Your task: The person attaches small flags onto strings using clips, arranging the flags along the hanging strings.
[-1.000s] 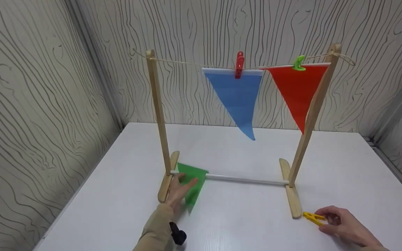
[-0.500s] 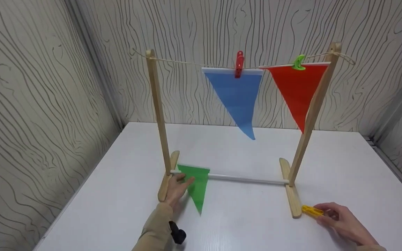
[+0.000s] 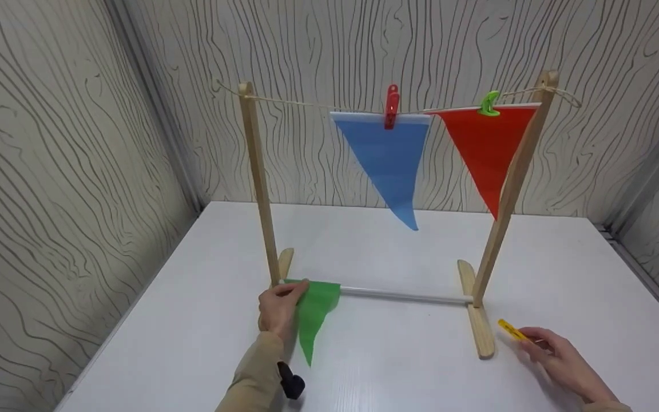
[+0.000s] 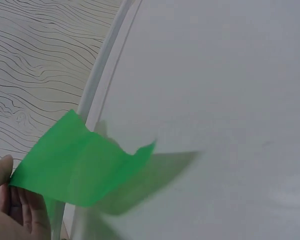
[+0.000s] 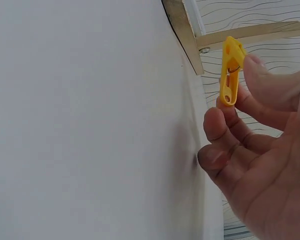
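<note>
A green triangular flag [image 3: 319,297] hangs point down from my left hand [image 3: 279,306], which pinches its top edge near the foot of the left post. In the left wrist view the thumb lies on the flag's [image 4: 85,160] edge, and its tip curls up above the table. My right hand [image 3: 561,357] holds a yellow clothespin [image 3: 511,329] between thumb and fingers, just right of the stand's right foot. Seen from the right wrist, the clothespin [image 5: 231,72] points up from the fingertips, with its spring showing.
A wooden stand has a left post [image 3: 259,183], a right post [image 3: 512,189] and a white crossbar [image 3: 404,294]. From its string [image 3: 292,102] hang a blue flag [image 3: 392,157] under a red clothespin [image 3: 392,107] and a red flag [image 3: 492,146] under a green clip [image 3: 489,105].
My left hand has shifted its hold to the green flag's top edge, and the flag's tip has swung. My right hand has risen slightly from the table, turning the yellow clothespin.
</note>
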Action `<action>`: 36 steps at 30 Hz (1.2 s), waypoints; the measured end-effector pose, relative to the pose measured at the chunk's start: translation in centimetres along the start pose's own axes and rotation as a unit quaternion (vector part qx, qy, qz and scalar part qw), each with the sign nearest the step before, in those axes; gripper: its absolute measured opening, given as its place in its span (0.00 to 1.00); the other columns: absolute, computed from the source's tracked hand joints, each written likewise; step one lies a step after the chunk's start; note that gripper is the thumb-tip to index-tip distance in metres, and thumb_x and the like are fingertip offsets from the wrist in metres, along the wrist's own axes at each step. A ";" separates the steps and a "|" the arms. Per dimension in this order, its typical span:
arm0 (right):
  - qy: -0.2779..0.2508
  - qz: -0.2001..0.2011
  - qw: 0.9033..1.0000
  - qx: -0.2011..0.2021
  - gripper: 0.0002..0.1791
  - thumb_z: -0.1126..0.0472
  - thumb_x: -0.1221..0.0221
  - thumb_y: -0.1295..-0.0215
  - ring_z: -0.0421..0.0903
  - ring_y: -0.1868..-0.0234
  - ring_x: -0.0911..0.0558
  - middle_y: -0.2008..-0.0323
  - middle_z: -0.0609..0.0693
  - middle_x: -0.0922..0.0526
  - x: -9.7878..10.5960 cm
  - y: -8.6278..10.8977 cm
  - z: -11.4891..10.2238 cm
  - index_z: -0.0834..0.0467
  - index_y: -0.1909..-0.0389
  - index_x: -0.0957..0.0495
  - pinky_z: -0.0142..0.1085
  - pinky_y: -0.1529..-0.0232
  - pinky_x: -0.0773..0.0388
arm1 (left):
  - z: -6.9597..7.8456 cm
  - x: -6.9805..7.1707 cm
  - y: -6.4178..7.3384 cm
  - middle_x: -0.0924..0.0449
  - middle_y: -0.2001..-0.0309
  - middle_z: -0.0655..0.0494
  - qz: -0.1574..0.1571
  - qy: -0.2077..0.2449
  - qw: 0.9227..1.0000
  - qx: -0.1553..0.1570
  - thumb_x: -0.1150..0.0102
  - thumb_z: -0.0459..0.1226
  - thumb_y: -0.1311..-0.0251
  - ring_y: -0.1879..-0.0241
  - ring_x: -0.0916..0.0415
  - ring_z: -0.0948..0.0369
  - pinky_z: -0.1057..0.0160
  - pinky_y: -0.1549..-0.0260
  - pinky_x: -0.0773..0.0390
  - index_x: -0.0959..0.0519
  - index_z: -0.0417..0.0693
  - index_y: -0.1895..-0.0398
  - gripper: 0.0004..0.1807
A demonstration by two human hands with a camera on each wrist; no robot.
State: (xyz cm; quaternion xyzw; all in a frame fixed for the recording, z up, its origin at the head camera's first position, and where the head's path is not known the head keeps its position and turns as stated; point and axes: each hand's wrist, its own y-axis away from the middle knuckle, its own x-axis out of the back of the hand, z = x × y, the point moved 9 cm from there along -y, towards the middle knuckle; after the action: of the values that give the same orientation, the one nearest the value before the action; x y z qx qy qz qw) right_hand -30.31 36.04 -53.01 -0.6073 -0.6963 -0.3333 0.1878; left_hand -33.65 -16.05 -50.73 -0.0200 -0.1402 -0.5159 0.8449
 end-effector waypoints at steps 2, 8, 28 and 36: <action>-0.003 0.001 1.000 -0.003 0.36 0.46 0.50 0.22 0.43 0.58 0.22 0.46 0.68 0.23 0.0 0.0 -0.1 0.76 0.33 0.38 0.30 0.62 0.24 | 0.0 0.1 0.0 0.16 0.62 0.54 -0.002 0.003 1.000 0.003 0.28 0.53 0.45 0.56 0.21 0.56 0.55 0.50 0.30 0.12 0.50 0.65 0.17; -0.020 0.000 1.000 -0.015 0.38 0.43 0.53 0.21 0.42 0.60 0.24 0.48 0.64 0.22 0.1 -0.2 -0.5 0.75 0.31 0.40 0.31 0.65 0.24 | 0.4 -0.1 -0.3 0.13 0.59 0.54 -0.016 0.049 0.999 -0.007 0.29 0.47 0.42 0.55 0.20 0.57 0.49 0.42 0.35 0.13 0.49 0.62 0.12; -0.098 0.031 0.995 0.003 0.32 0.52 0.50 0.21 0.35 0.63 0.24 0.52 0.50 0.21 0.2 0.1 -2.1 0.72 0.30 0.40 0.29 0.65 0.24 | 1.3 -0.4 -0.8 0.13 0.60 0.56 -0.033 0.072 0.997 -0.017 0.30 0.43 0.39 0.61 0.19 0.63 0.67 0.60 0.22 0.12 0.49 0.61 0.09; -0.135 0.021 0.991 0.001 0.32 0.52 0.50 0.21 0.36 0.62 0.23 0.56 0.44 0.21 -0.2 0.0 -2.5 0.71 0.29 0.41 0.30 0.64 0.24 | 2.3 -0.7 -0.8 0.12 0.64 0.55 -0.050 0.112 0.991 -0.048 0.28 0.43 0.42 0.67 0.19 0.66 0.70 0.65 0.19 0.14 0.42 0.62 0.13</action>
State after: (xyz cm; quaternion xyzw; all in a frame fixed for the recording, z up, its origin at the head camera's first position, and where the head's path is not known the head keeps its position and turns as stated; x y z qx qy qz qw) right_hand -30.67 34.11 -51.39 -0.6613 -0.7023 -0.2439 0.0999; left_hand -35.12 -15.43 -48.74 0.0045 -0.0212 -0.5624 0.8266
